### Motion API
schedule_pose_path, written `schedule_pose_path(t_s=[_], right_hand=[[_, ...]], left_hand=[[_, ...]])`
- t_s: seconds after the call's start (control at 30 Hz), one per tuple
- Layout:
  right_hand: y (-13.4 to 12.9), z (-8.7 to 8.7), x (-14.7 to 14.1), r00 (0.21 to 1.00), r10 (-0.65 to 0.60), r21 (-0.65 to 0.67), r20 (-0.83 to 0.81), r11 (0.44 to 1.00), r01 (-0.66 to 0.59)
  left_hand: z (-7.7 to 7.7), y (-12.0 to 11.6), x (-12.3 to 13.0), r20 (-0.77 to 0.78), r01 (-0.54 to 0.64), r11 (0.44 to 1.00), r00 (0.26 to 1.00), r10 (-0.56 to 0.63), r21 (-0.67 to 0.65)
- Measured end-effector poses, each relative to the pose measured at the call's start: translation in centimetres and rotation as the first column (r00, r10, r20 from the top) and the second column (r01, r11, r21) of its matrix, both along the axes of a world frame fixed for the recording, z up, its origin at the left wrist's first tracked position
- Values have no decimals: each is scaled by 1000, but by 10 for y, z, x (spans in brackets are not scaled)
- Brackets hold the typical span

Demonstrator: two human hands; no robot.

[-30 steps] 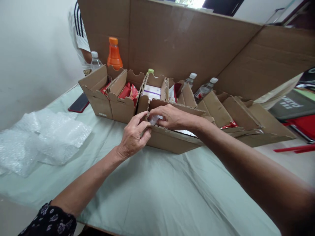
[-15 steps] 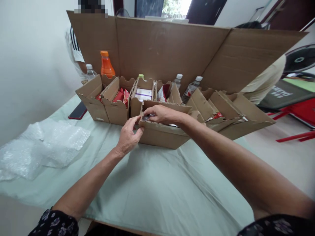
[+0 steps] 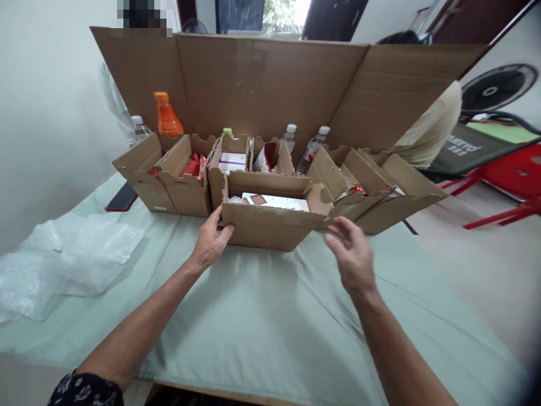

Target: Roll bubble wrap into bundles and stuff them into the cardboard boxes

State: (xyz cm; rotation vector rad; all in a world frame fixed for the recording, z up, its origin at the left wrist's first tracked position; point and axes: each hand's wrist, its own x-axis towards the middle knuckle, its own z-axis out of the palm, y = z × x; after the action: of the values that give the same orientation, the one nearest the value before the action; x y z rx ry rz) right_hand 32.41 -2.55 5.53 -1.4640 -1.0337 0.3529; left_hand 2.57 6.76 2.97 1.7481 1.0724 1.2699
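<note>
An open cardboard box [image 3: 266,228] stands on the cloth-covered table before me, with a white carton [image 3: 279,202] and something whitish at its left end inside. My left hand [image 3: 210,241] is at the box's left front corner, thumb against the front and fingers round the side, partly hidden. Off the box's right end, my right hand [image 3: 353,254] is held open, its fingers apart and slightly blurred, with nothing in it. Behind the box, a row of similar cardboard boxes [image 3: 188,194] holds red packets [image 3: 192,166] and white-and-purple cartons [image 3: 232,159].
A tall cardboard screen [image 3: 270,84] rises behind the boxes, with an orange bottle [image 3: 168,119] and clear bottles [image 3: 313,151] before it. Bubble wrap [image 3: 80,254] and a phone [image 3: 122,197] lie at left. Beyond the screen is a person's light sleeve [image 3: 435,129]. Red-framed chair [image 3: 502,175] at right.
My right hand has come out of the front box and moved right, past its right end. The white carton inside now shows. My left hand stays at the box's left corner.
</note>
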Motion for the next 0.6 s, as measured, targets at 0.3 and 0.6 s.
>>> schedule_pose_path(t_s=[0.3,0.6], right_hand=[[-22,-16,-46,982,145,-94,124,987,-133],[-51,5,-120,921,355,-44,160,935,-353]], left_hand=[[2,-51,-5,-54,-53,996,997,57,72],[13,-113,-103,-172,-320,942,927,334,104]])
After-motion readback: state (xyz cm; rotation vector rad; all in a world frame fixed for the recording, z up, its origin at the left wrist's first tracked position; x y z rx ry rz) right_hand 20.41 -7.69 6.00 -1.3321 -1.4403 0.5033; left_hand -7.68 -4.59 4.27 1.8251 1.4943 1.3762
